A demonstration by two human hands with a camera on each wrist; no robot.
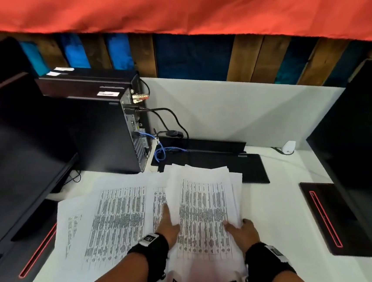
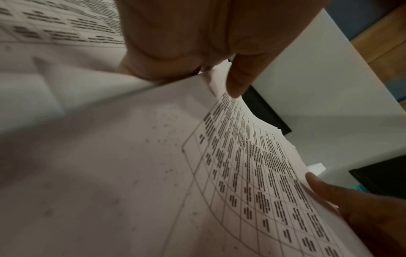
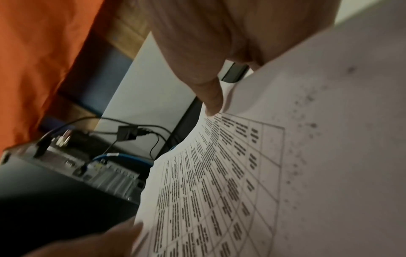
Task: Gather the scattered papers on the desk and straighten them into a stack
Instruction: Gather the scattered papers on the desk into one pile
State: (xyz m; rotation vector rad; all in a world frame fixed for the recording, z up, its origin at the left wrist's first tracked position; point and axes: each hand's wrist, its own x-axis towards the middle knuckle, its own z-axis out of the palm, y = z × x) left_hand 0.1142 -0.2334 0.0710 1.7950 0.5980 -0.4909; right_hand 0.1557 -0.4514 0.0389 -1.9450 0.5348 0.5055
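An office workstation: a white desk (image 1: 285,211) backed by a low grey partition (image 1: 234,111) carries a black computer tower (image 1: 102,130) with cables plugged in at far left, dark monitors (image 1: 362,146) on both sides, and printed table sheets (image 1: 120,220) near the middle.

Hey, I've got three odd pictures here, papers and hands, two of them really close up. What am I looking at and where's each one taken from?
No machine here: a person with cameras on the head and both wrists. The wide picture is the head view, looking down at a white desk. The left hand and right hand hold a bundle of printed papers by its side edges; more sheets lie spread to its left. Around them stand a computer tower, monitors and a laptop. The close-ups come from the wrists, each looking along its own hand: left hand with a thumb on the bundle, right hand likewise.
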